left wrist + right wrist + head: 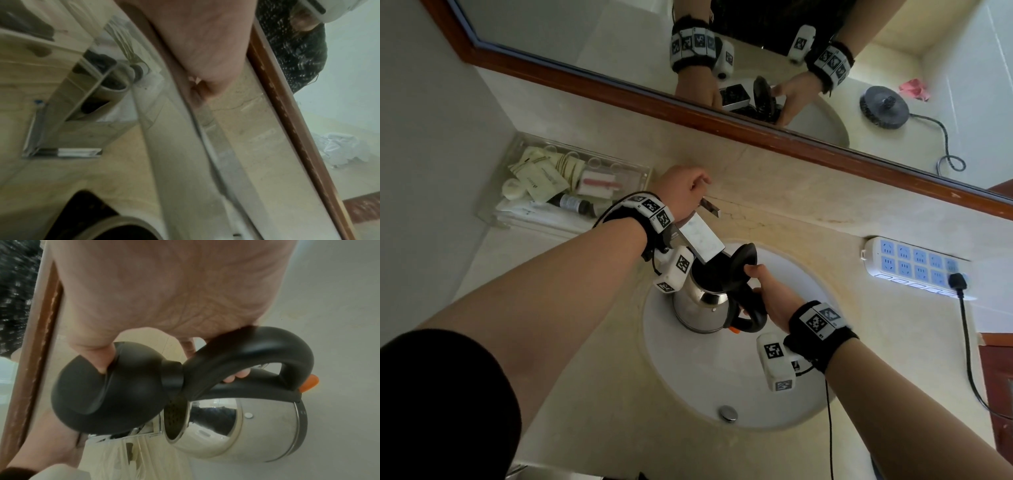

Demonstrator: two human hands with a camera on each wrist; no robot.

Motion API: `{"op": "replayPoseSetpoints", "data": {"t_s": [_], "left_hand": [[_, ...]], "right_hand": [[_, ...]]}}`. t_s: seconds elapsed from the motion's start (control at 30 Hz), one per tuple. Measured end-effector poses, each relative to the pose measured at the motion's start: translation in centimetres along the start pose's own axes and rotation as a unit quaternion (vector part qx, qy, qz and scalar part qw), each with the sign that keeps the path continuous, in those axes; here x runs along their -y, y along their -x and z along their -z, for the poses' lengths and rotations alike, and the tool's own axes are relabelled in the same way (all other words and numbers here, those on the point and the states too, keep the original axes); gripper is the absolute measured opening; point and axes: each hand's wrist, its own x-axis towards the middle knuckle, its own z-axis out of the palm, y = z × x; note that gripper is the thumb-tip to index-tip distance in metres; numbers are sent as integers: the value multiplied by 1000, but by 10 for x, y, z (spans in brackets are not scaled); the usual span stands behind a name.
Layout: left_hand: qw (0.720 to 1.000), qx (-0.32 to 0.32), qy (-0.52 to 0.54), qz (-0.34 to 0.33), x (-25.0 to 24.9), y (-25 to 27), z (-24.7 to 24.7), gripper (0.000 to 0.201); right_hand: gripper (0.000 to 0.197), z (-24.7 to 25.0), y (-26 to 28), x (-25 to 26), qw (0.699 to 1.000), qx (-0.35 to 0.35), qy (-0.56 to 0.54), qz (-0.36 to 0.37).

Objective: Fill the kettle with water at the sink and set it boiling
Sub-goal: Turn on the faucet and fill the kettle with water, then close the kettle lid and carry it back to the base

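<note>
Both hands are working: the right hand [770, 298] is gripping the kettle [702, 308] handle, mouth tilting up toward the faucet [698, 236] over the sink [688, 377]; left hand [681, 192] fingers are curling on the lever.

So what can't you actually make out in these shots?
- Water flow: head view, the open lid and faucet hide the kettle mouth.
- Left hand grip on the lever: head view hides the fingers; left wrist view blurred.
- Kettle's water level: interior dark in right wrist view.
</note>
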Motion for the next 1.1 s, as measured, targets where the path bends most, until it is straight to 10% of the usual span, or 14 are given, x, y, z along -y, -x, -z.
{"op": "replayPoseSetpoints", "data": {"t_s": [0.37, 0.47, 0.63, 0.77, 1.1], "left_hand": [[937, -161, 287, 116, 45, 89, -58, 83], [944, -181, 253, 105, 34, 136, -80, 72], [935, 51, 306, 175, -2, 175, -100, 59], [916, 86, 342, 194, -6, 170, -104, 112], [930, 94, 320, 156, -30, 191, -89, 136]], "right_hand": [[54, 3, 15, -9, 1000, -15, -25, 3], [54, 4, 22, -14, 999, -11, -33, 8], [53, 6, 37, -26, 999, -15, -31, 5], [58, 5, 53, -32, 999, -17, -31, 5], [67, 0, 100, -45, 997, -29, -38, 55]]}}
